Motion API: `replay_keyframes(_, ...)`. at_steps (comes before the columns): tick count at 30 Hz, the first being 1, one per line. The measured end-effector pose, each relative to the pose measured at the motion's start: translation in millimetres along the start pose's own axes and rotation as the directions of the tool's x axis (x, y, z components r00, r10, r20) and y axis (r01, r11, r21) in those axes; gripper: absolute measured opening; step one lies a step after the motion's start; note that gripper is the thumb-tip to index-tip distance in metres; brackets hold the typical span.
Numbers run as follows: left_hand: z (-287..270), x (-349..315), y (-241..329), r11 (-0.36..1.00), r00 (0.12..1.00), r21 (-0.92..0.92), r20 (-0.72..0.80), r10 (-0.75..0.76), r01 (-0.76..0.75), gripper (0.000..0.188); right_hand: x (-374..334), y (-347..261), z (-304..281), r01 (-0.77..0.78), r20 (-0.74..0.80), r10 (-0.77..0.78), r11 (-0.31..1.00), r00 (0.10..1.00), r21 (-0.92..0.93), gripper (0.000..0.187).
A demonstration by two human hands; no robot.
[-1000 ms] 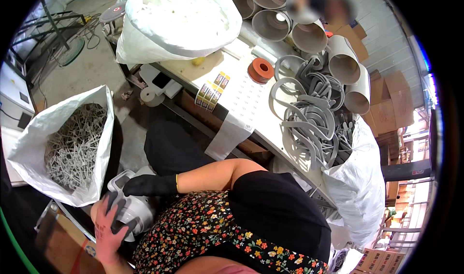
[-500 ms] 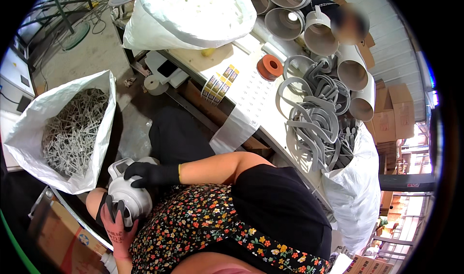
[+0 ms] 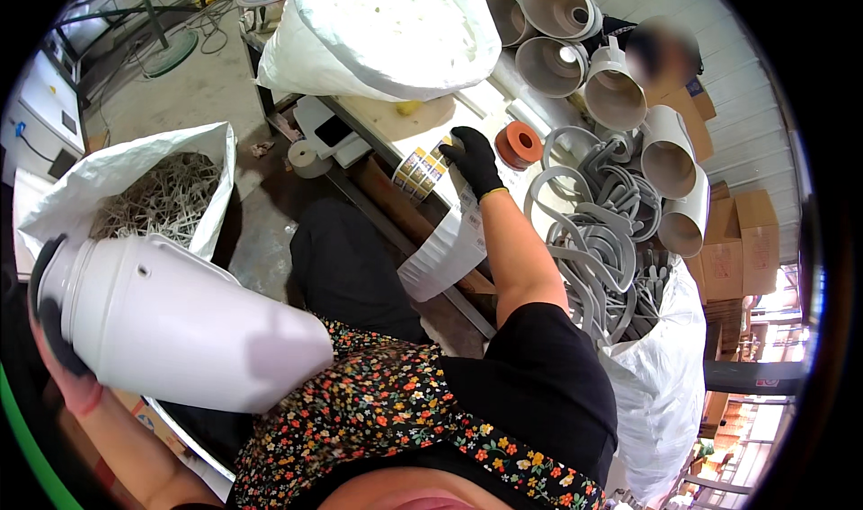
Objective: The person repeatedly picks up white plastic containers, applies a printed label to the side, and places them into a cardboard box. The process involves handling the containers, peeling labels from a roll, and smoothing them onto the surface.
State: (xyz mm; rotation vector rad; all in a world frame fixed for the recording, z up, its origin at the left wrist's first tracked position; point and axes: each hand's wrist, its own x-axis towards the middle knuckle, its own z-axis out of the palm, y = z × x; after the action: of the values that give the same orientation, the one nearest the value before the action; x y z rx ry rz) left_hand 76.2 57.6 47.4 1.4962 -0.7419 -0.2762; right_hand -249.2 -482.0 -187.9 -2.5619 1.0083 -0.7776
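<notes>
A large pale grey plastic canister (image 3: pixel 193 321) lies tilted on its side across my lap, its ribbed end toward the left and its smooth tapered end against my flowered apron. My left hand (image 3: pixel 63 348), in a pink and dark glove, grips the ribbed end; part of the fingers is hidden behind it. Over the table, my right hand (image 3: pixel 474 161) in a black glove has its fingers bent down on a strip of gold and dark stickers (image 3: pixel 418 175), pinching at its upper edge. White backing paper (image 3: pixel 445 258) hangs from the strip over the table's edge.
An orange tape roll (image 3: pixel 519 145) sits beside my right hand. Grey handles (image 3: pixel 593 240) are heaped on the table, with open grey canisters (image 3: pixel 614 96) behind. A white sack (image 3: pixel 225 173) of thin grey parts stands left; another full sack (image 3: pixel 301 56) stands at the table's far end.
My right hand has left the canister and reached across to the sticker strip. The canister has been raised and tipped onto its side, with my left hand moving further left with it.
</notes>
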Motion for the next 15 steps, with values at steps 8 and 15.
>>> replay_keyframes(8,8,30,-87,0.946,0.951,-0.089,0.029,-0.309,0.311,0.034,9,-9,5,-0.105,-0.066,0.105,0.994,0.992,0.015,0.035)
replay_keyframes(15,15,25,-88,0.969,0.998,0.239,0.014,-0.066,0.06,0.032,19,-10,-2,-0.175,-0.025,0.174,0.983,0.984,-0.046,0.03)
